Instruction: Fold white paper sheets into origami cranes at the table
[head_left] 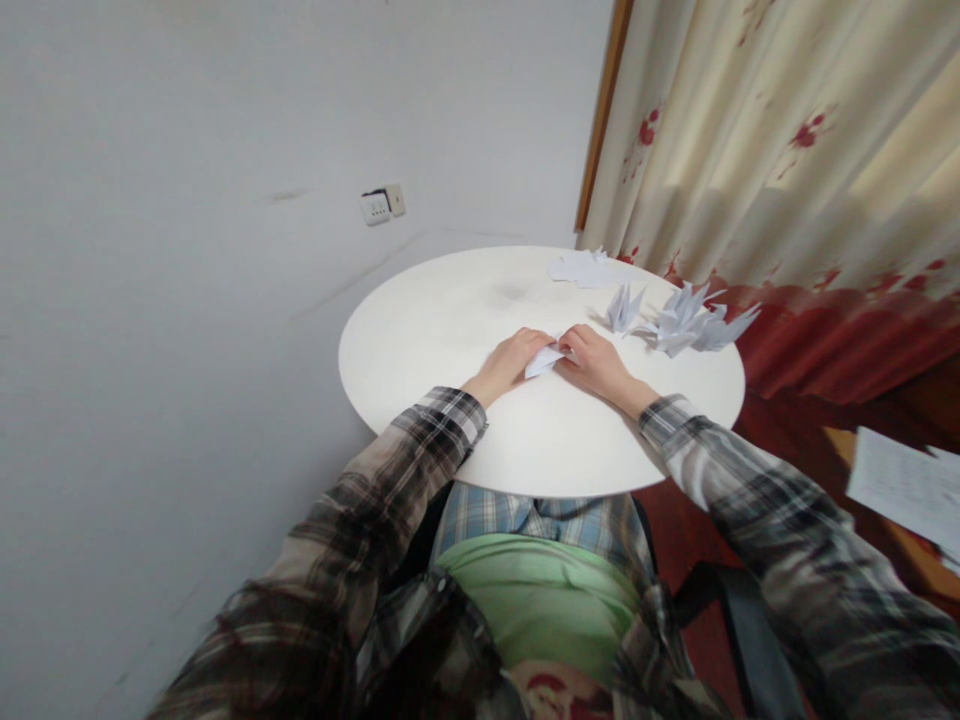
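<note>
A small folded piece of white paper (543, 362) is held between my two hands, just over the middle of the round white table (420, 330). My left hand (516, 358) grips its left side, fingers closed on the edge. On the other side my right hand (589, 356) pinches the paper with curled fingers. The fingers hide part of the folds. Right of my hands stands a folded paper crane (624, 308), and beyond it several more paper cranes (684, 322) are clustered together.
Flat white paper sheets (583, 268) lie at the table's far edge. A wall with a socket (376, 208) rises on the left, and a floral curtain (780, 150) hangs on the right. Printed papers (904, 485) rest on a wooden surface at lower right, near a black chair armrest (750, 640).
</note>
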